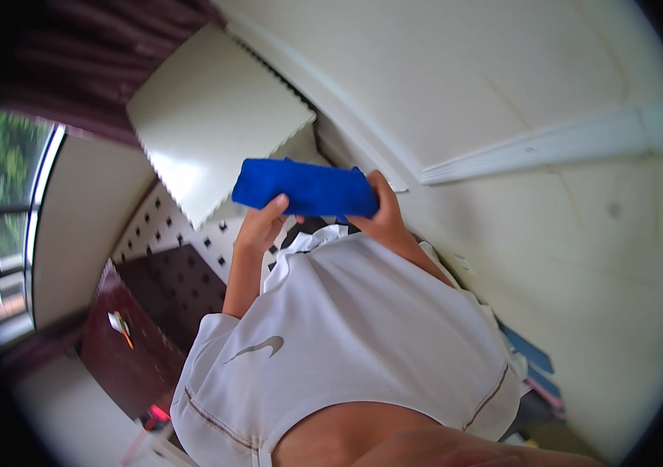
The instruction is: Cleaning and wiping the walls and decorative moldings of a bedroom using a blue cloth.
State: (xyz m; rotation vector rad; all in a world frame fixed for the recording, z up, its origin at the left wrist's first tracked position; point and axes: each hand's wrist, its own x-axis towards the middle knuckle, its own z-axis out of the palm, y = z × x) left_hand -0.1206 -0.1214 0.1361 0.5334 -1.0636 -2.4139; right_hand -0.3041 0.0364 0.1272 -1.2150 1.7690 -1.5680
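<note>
Between both hands, in front of my white shirt, is a bright blue folded cloth bundle (308,187), long and roughly rectangular. My left hand (264,222) grips its lower left side, with the thumb on the near face and the other fingers mostly underneath. My right hand (382,208) closes round its right end. The bundle is held level, tilting slightly down to the right, and its underside is hidden.
A pale table with a scalloped edge (215,117) stands ahead on the left. A dark red table (133,342) with small items on it is at lower left. A white wall (565,226) runs along the right. Windows (12,226) and dark curtains (90,62) are at left.
</note>
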